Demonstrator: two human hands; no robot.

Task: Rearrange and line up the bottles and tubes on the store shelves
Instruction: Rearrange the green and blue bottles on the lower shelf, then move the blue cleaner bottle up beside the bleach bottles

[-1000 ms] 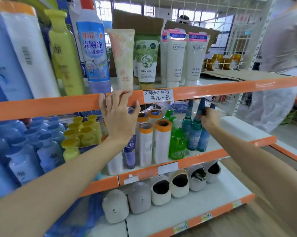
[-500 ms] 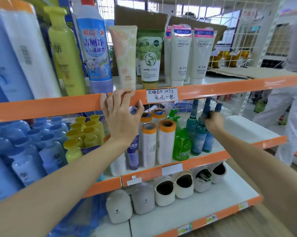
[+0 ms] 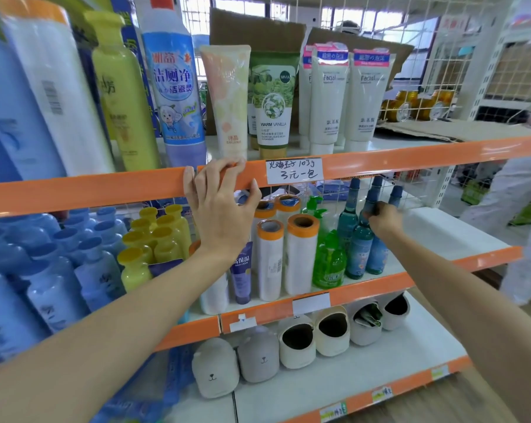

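Bottles of teal glass (image 3: 359, 250) with dark slim necks stand in a tight cluster near the right end of the middle shelf (image 3: 459, 230), just beside a green pump bottle (image 3: 329, 264). We see the right hand (image 3: 383, 221) closed around the neck of one teal bottle in that cluster, fingers curled on the dark cap end. We cannot tell whether the bottle is lifted or standing on the shelf.

Left of the pump bottle stand white rolls with orange caps (image 3: 299, 254), then a purple tube (image 3: 241, 273) partly hidden behind the left wrist. Further left, yellow bottles (image 3: 154, 239) and pale blue bottles (image 3: 59, 264) crowd the same shelf.

The left hand (image 3: 218, 206) rests on the orange front rail of the top shelf (image 3: 84, 193), its fingers hooked over the rail's upper edge and the thumb spread to the right; it grasps nothing but the rail. Beside it a handwritten price label (image 3: 294, 171) is fixed to the rail.

On the top shelf, upright tubes stand in a row: a peach-patterned tube (image 3: 226, 99), a green tube (image 3: 273, 105) marked WARM VANILLA, and white Facial tubes (image 3: 349, 96). To their left are a blue-labelled cleaner bottle (image 3: 175, 93) and a tall yellow-green bottle (image 3: 120, 93).

On the bottom shelf (image 3: 380, 370), grey and cream slippers (image 3: 298, 343) lie in a line.
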